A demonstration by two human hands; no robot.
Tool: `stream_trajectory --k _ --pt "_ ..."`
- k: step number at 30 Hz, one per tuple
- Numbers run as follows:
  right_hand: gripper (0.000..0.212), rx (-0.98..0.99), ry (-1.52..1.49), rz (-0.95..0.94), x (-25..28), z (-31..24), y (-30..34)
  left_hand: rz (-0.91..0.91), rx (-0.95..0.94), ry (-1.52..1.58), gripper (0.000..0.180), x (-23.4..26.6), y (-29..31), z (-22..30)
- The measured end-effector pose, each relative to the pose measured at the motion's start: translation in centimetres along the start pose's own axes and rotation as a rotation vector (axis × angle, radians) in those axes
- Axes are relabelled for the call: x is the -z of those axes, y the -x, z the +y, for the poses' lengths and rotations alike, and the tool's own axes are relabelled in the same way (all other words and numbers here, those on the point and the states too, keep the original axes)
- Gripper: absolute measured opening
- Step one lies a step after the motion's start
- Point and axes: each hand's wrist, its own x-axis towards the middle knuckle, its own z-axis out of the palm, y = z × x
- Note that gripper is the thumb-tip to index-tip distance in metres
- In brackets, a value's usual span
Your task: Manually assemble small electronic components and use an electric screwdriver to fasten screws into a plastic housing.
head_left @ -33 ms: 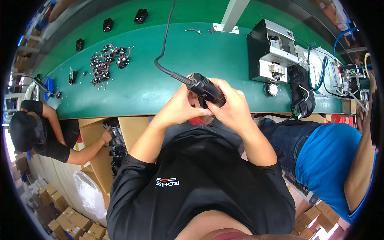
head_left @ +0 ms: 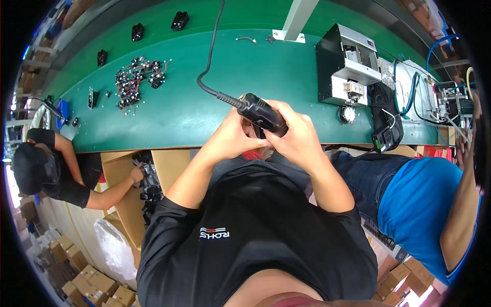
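Item: black corded tool (head_left: 263,115), held in front of the body, over the near edge of the green bench (head_left: 194,123). Its cord (head_left: 208,66) runs up and away beyond the fingers.

Right hand (head_left: 296,130): fingers curled round the tool's lower end, thumb bent in beneath it.

Left hand (head_left: 232,135): thumb stretched toward the right thumb, other fingers mostly behind the tool; whether they pinch anything cannot be told.

Small dark piece (head_left: 259,132): just under the tool, between the two hands, largely hidden.

Beyond the fingers, to the left: a heap of wired parts (head_left: 134,77), loose and tangled; past it, three black pieces (head_left: 138,31), spaced apart.

Beyond the fingers, to the right: a grey-and-black machine (head_left: 348,66), a round dial (head_left: 347,114) just before it.

Left of the fingers, below bench level: a cardboard box (head_left: 171,169) of black pieces, with a co-worker's hand (head_left: 136,175) in it.

Progress: apparently one piece in hand, midway; its finish cannot be judged. The heap appears unworked; whether the black pieces are done cannot be told.
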Motion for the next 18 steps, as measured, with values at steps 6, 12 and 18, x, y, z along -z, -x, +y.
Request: stream_trajectory --k 6,12,18 --pt "0.05 -0.097 -0.132 -0.076 1.6 0.1 0.2 0.052 -0.242 -0.233 0.082 0.2 -0.9 -1.3" --pt "0.039 -0.357 -0.346 0.267 5.7 1.6 1.9 0.022 -0.328 0.027 0.084 0.2 -2.0 -2.2" --pt "0.095 0.028 -0.579 0.759 12.0 2.6 0.6 0.074 -0.35 -0.153 0.073 -0.2 -3.5 -2.9"
